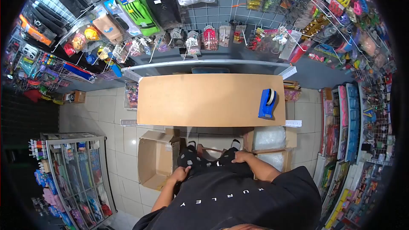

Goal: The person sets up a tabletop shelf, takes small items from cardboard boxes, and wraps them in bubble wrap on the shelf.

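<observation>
My left hand [181,173] is at my left thigh, its fingers curled on the patterned dark shorts [199,162]. On the other thigh, my right hand [243,156] is closed on the cloth of the same shorts. Both hands are below the front edge of a light wooden table [204,102]. A blue tape dispenser [266,104] with a roll of tape stands near the right end of the tabletop, apart from both hands.
An open cardboard box [155,159] is on the tiled floor to the left. Boxes with clear plastic packs [269,138] lie to the right under the table edge. A glass display case [79,174] stands at left. Packed goods hang on the wire wall [217,10] ahead.
</observation>
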`<move>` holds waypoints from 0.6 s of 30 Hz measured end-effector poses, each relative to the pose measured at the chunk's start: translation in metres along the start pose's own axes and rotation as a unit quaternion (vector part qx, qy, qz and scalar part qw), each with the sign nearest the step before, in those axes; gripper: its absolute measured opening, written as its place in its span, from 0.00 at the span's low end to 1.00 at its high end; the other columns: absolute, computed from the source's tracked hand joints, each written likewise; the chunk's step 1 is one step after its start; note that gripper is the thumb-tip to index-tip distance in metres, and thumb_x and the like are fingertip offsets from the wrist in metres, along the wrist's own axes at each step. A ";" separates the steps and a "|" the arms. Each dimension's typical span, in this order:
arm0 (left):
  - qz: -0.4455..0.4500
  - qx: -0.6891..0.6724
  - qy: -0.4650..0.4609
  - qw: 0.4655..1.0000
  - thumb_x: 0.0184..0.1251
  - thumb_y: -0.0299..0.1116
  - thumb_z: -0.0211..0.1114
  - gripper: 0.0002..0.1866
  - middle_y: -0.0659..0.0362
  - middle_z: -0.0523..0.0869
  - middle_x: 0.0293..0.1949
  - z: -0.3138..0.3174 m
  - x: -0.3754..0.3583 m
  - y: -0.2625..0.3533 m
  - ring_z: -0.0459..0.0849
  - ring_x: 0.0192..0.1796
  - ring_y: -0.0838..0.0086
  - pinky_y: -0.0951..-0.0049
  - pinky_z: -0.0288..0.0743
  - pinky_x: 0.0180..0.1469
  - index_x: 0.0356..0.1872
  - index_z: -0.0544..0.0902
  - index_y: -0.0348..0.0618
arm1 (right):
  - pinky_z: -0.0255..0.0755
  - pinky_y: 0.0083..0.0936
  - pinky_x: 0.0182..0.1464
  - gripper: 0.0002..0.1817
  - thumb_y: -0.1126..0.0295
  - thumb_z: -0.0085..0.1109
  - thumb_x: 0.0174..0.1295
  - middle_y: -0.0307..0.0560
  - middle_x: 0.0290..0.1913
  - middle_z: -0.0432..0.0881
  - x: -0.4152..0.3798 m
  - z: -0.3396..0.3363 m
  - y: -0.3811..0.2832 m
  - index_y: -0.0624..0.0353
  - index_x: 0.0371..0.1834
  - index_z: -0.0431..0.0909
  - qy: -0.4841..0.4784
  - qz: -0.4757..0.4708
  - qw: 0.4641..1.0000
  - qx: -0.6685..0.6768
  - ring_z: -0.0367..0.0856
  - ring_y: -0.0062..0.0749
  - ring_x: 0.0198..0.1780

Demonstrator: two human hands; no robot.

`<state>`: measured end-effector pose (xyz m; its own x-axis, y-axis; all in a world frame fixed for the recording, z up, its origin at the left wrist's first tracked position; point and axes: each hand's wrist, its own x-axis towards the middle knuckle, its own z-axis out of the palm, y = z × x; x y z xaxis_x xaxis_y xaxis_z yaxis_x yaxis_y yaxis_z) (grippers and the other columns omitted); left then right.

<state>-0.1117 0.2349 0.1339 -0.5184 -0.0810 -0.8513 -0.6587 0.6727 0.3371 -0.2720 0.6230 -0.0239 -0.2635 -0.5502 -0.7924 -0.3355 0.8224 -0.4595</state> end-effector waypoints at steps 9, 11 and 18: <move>-0.005 0.029 -0.268 0.963 0.77 0.71 0.50 0.44 0.39 0.91 0.50 -0.057 0.004 0.001 0.89 0.55 0.51 0.56 0.79 0.60 0.52 0.89 0.32 | 0.79 0.33 0.40 0.23 0.46 0.71 0.67 0.43 0.33 0.85 -0.008 -0.036 -0.019 0.56 0.47 0.87 -0.305 0.084 0.910 0.268 0.84 0.34 0.38; 0.093 0.037 -0.351 0.931 0.78 0.71 0.50 0.42 0.44 0.92 0.47 -0.029 0.044 -0.052 0.90 0.50 0.54 0.57 0.80 0.56 0.53 0.89 0.35 | 0.74 0.25 0.29 0.15 0.55 0.73 0.68 0.39 0.26 0.79 -0.012 -0.035 -0.042 0.54 0.44 0.87 -0.408 0.042 0.845 0.343 0.78 0.26 0.29; 0.085 0.125 -0.353 0.923 0.75 0.59 0.61 0.27 0.55 0.91 0.35 -0.009 0.181 0.008 0.88 0.33 0.61 0.58 0.83 0.41 0.40 0.88 0.41 | 0.78 0.29 0.26 0.08 0.63 0.68 0.65 0.40 0.25 0.80 0.113 0.040 -0.049 0.56 0.36 0.83 -0.429 -0.068 0.842 0.321 0.79 0.26 0.24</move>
<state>-0.2157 0.2186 -0.0141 -0.0606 0.4820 -0.8741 -0.4083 0.7871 0.4624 -0.2486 0.5263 -0.1070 0.5797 -0.5643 -0.5878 0.3197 0.8210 -0.4730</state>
